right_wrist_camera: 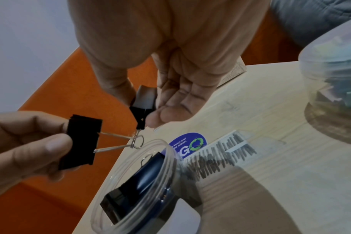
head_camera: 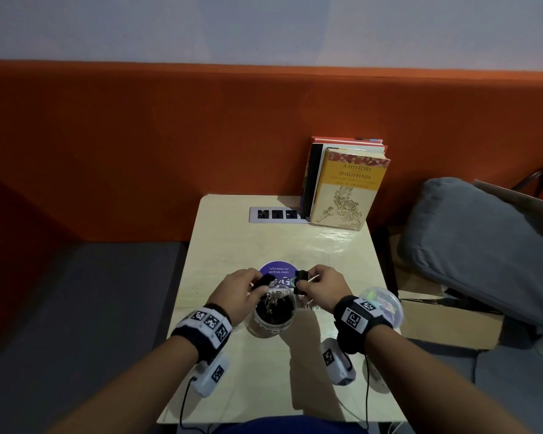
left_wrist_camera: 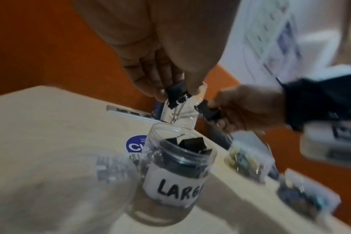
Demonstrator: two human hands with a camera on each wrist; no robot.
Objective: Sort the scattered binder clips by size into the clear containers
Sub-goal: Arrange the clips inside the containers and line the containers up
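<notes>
Both hands hover just above the open mouth of the jar labelled "LARGE" [left_wrist_camera: 176, 171], which stands on the tabletop [head_camera: 242, 236] at about the 6 o'clock side of a round blue sticker [head_camera: 278, 269]. The left hand [head_camera: 237, 292] has its grip closed on the black body of one large binder clip [left_wrist_camera: 176, 95], thumb and fingers pinching it; the right hand [head_camera: 325, 288] likewise has its grip closed on a second large black clip [right_wrist_camera: 143, 101]. In the right wrist view the silver wire handles of the two clips appear hooked together, so my reading is that the person is pulling a tangled pair apart before dropping them in. The jar already holds a heap of black clips well up its wall, which suggests the large sort is far along. At roughly 3 o'clock from it, near the tabletop's right edge, another clear container [head_camera: 380, 303] holds pale coloured clips; the left wrist view shows at least one further container beyond that, too blurred to tell its contents. No loose clips are plainly visible on the bare tabletop, so these two may be among the last, though the arms hide part of the surface.
</notes>
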